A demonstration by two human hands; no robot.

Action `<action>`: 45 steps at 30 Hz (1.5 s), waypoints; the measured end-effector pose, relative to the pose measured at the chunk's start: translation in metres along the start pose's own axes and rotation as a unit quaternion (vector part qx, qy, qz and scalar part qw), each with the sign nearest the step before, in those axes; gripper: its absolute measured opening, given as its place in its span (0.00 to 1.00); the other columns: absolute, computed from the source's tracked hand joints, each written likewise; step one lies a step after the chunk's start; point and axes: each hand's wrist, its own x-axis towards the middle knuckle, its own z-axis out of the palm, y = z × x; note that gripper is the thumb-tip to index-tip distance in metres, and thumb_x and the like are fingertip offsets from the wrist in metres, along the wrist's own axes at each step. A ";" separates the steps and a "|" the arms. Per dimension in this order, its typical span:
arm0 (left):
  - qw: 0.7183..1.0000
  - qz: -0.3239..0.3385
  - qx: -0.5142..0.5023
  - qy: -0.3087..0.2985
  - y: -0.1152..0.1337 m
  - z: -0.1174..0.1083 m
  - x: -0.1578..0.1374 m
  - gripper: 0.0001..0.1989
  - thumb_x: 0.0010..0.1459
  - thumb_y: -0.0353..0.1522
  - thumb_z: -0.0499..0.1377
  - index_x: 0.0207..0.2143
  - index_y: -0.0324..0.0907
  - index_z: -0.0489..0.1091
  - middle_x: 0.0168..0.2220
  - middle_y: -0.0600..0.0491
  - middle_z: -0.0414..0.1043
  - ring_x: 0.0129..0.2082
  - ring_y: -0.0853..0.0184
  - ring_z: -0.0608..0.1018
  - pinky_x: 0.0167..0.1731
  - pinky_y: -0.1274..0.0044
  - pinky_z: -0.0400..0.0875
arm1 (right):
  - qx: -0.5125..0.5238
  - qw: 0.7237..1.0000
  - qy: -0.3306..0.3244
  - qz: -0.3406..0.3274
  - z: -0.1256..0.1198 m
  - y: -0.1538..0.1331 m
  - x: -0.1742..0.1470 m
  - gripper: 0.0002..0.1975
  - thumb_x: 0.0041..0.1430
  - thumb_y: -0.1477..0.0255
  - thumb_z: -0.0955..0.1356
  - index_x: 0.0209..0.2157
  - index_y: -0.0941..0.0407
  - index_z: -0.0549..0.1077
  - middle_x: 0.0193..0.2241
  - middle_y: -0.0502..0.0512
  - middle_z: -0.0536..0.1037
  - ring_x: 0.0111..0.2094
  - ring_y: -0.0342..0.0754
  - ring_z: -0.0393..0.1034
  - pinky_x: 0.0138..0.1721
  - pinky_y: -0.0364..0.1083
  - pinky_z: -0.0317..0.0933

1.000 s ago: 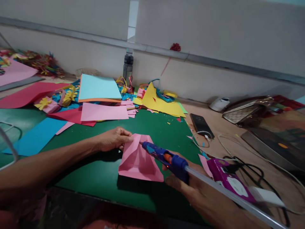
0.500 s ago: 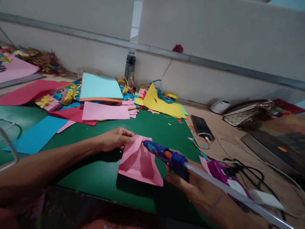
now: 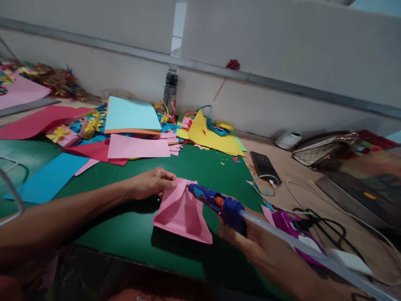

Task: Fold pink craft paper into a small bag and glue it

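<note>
A folded pink paper piece (image 3: 183,213), open along its near side, is pinched at its far left corner by my left hand (image 3: 153,184). My right hand (image 3: 250,240) is wrapped around a blue hot glue gun (image 3: 216,198) with an orange part and a small red light. A long clear glue stick (image 3: 282,239) sticks out of the gun's back end. The nozzle sits at the far edge of the pink paper, close to my left fingertips; whether it touches is too small to tell. Part of my right hand's fingers is hidden behind the gun.
Colored sheets, among them a light blue stack (image 3: 133,115), a pink strip (image 3: 139,147) and yellow paper (image 3: 216,136), lie at the back of the green table (image 3: 131,234). To the right are a phone (image 3: 265,167), cables, a purple power strip (image 3: 286,223) and a bag (image 3: 322,148).
The near edge of the pink paper has shifted slightly left. Both hands keep their grips, and the glue gun's nozzle stays at the paper's far edge.
</note>
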 end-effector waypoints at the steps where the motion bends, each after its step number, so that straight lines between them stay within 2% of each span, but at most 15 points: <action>1: 1.000 0.001 0.000 -0.001 0.000 0.000 0.000 0.16 0.47 0.41 0.62 0.23 0.37 0.66 0.18 0.57 0.63 0.16 0.77 0.61 0.19 0.82 0.55 | 0.008 1.000 -0.016 0.003 0.000 -0.001 0.000 0.13 0.53 0.65 0.64 0.41 0.50 0.70 0.33 0.50 0.76 0.32 0.49 0.69 0.34 0.46 0.65; 5: 1.000 0.002 -0.002 -0.005 -0.001 -0.001 0.000 0.13 0.48 0.39 0.62 0.23 0.37 0.67 0.18 0.57 0.63 0.17 0.77 0.62 0.19 0.82 0.54 | 0.022 0.998 -0.049 0.012 -0.003 -0.003 -0.001 0.15 0.53 0.67 0.65 0.44 0.49 0.69 0.33 0.49 0.75 0.33 0.48 0.69 0.33 0.44 0.65; 12: 1.000 0.008 -0.005 -0.004 -0.003 -0.001 0.000 0.11 0.48 0.36 0.61 0.23 0.37 0.67 0.18 0.58 0.63 0.16 0.78 0.60 0.18 0.83 0.52 | -0.045 0.999 0.006 -0.019 -0.005 -0.009 0.003 0.11 0.52 0.68 0.64 0.39 0.49 0.71 0.28 0.47 0.75 0.29 0.47 0.68 0.31 0.43 0.63; 16: 1.000 0.009 -0.012 -0.003 -0.003 -0.001 0.000 0.10 0.48 0.35 0.61 0.24 0.36 0.68 0.18 0.58 0.62 0.17 0.78 0.61 0.19 0.83 0.52 | -0.025 0.999 -0.037 -0.005 -0.008 -0.012 0.004 0.14 0.51 0.70 0.65 0.42 0.49 0.70 0.32 0.47 0.76 0.31 0.46 0.68 0.32 0.42 0.63; 19: 1.000 0.009 -0.016 0.000 -0.003 0.000 0.000 0.09 0.48 0.34 0.61 0.23 0.36 0.68 0.18 0.58 0.62 0.17 0.78 0.61 0.18 0.83 0.52 | -0.007 0.998 -0.053 0.026 -0.007 -0.008 0.001 0.18 0.50 0.72 0.66 0.45 0.50 0.69 0.29 0.47 0.75 0.30 0.46 0.68 0.30 0.42 0.62; 23: 1.000 0.007 -0.025 0.012 -0.003 -0.001 0.000 0.08 0.45 0.32 0.62 0.24 0.36 0.68 0.19 0.58 0.63 0.17 0.78 0.62 0.18 0.84 0.54 | 0.037 0.998 0.001 0.049 -0.002 0.002 -0.007 0.23 0.46 0.68 0.68 0.47 0.52 0.69 0.24 0.48 0.73 0.25 0.47 0.68 0.28 0.44 0.62; 30: 0.999 0.016 -0.034 0.032 -0.003 0.000 0.000 0.11 0.43 0.32 0.64 0.23 0.37 0.64 0.18 0.59 0.61 0.16 0.78 0.62 0.17 0.84 0.53 | 0.069 0.987 0.116 0.084 -0.001 0.019 -0.010 0.21 0.48 0.58 0.67 0.43 0.52 0.71 0.31 0.53 0.77 0.31 0.52 0.71 0.31 0.49 0.65; 33: 0.999 0.019 -0.036 0.036 -0.001 0.003 -0.002 0.13 0.43 0.34 0.64 0.25 0.39 0.62 0.17 0.60 0.60 0.15 0.78 0.61 0.17 0.85 0.52 | 0.121 0.980 0.140 0.079 0.000 0.021 0.003 0.21 0.48 0.59 0.68 0.43 0.54 0.70 0.37 0.56 0.77 0.36 0.54 0.71 0.37 0.51 0.65; 35: 0.998 0.018 -0.035 0.039 0.000 0.004 -0.004 0.14 0.44 0.36 0.64 0.27 0.40 0.61 0.18 0.61 0.60 0.16 0.78 0.62 0.17 0.85 0.52 | 0.152 0.975 0.140 0.086 0.004 0.021 0.016 0.18 0.48 0.60 0.68 0.39 0.56 0.71 0.36 0.57 0.77 0.37 0.53 0.71 0.37 0.51 0.65; 40: 0.998 0.044 0.018 0.049 -0.002 0.008 -0.006 0.15 0.48 0.39 0.62 0.29 0.40 0.60 0.19 0.61 0.59 0.17 0.77 0.61 0.17 0.85 0.51 | 0.231 0.956 0.137 0.116 0.025 0.023 0.041 0.14 0.45 0.62 0.70 0.30 0.57 0.70 0.28 0.54 0.76 0.29 0.47 0.70 0.33 0.47 0.64; 45: 0.996 0.050 0.046 0.056 -0.002 0.013 -0.007 0.14 0.51 0.39 0.60 0.33 0.40 0.62 0.17 0.62 0.60 0.16 0.77 0.61 0.17 0.85 0.51 | 0.259 0.949 0.143 0.105 0.035 0.023 0.047 0.08 0.41 0.72 0.70 0.26 0.57 0.69 0.24 0.46 0.71 0.25 0.41 0.63 0.29 0.42 0.59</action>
